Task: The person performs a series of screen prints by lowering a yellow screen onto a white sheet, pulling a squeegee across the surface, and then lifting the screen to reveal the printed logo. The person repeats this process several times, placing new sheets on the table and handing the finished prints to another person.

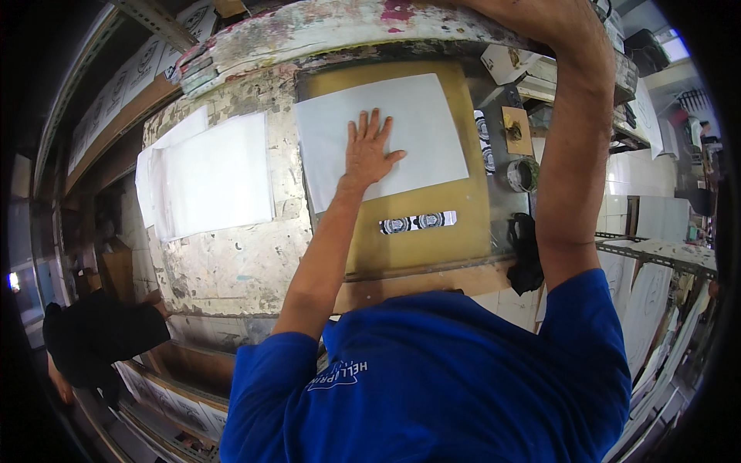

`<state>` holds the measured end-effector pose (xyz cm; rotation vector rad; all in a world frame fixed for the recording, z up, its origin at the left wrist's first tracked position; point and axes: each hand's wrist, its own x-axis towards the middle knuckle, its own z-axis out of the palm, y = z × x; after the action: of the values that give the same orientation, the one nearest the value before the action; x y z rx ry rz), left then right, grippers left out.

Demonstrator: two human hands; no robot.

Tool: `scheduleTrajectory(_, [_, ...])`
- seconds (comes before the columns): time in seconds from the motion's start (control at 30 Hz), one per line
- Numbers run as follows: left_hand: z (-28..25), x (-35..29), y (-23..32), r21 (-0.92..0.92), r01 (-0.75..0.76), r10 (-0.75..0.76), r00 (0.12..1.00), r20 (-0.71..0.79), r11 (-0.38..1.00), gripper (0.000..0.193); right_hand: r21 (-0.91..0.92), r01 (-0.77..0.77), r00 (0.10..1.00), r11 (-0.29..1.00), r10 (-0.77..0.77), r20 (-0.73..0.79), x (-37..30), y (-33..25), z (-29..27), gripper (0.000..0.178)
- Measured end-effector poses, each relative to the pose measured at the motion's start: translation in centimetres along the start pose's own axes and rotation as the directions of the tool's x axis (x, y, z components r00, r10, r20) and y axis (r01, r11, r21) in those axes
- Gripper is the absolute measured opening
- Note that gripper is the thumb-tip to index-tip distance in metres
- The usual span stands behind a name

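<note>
Resting a bare left hand on a pale-white rectangular sheet

Palm down, fingers fanned, it grasps nothing. The sheet lies on a flat yellow-tan panel, beyond a black-and-white patterned strip. The right hand, partly cut off, is at a paint-stained white bar; whether it grips cannot be told.

- Worktable: pale top, stained and worn; overlapping white sheets lie on it.
- Yellow-brown panel, right of these: one large grey-white sheet, flat; black-and-white patterned strip, nearer the person.
- Dark surface, further right: round container.
</note>
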<state>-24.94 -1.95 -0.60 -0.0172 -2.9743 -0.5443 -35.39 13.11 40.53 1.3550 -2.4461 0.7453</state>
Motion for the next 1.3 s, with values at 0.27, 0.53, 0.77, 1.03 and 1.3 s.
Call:
scheduleTrajectory(0.27, [1.4, -0.5, 5.0, -0.043, -0.081, 0.082, 0.996, 0.028, 0.996, 0.082, 0.106, -0.015, 0.998, 0.994, 0.008, 0.066, 0.3, -0.3, -0.3, 0.063])
scheduleTrajectory(0.53, [1.0, -2.5, 6.4, -0.091, -0.075, 0.081, 0.995, 0.056, 0.993, 0.081, 0.098, 0.035, 0.999, 0.995, -0.037, 0.025, 0.4, 0.6, 0.4, 0.064])
scheduleTrajectory(0.77, [0.8, -3.3, 6.5, -0.123, -0.112, 0.115, 0.993, 0.018, 0.986, 0.081, 0.026, 0.047, 0.999, 0.999, -0.047, 0.009, 0.2, 0.4, 0.5, 0.065])
scheduleTrajectory(1.03, [-0.3, -3.8, 6.2, -0.12, -0.143, 0.153, 0.985, 0.076, 0.982, 0.078, 0.088, 0.118, 0.993, 0.989, -0.118, -0.012, 0.4, 1.3, 0.4, 0.065])
scheduleTrajectory(1.3, [-1.9, -4.2, 6.2, -0.104, -0.181, 0.169, 0.979, -0.113, 0.978, 0.08, 0.108, 0.102, 0.994, 0.989, -0.106, 0.032, -0.3, 0.3, 0.1, 0.059])
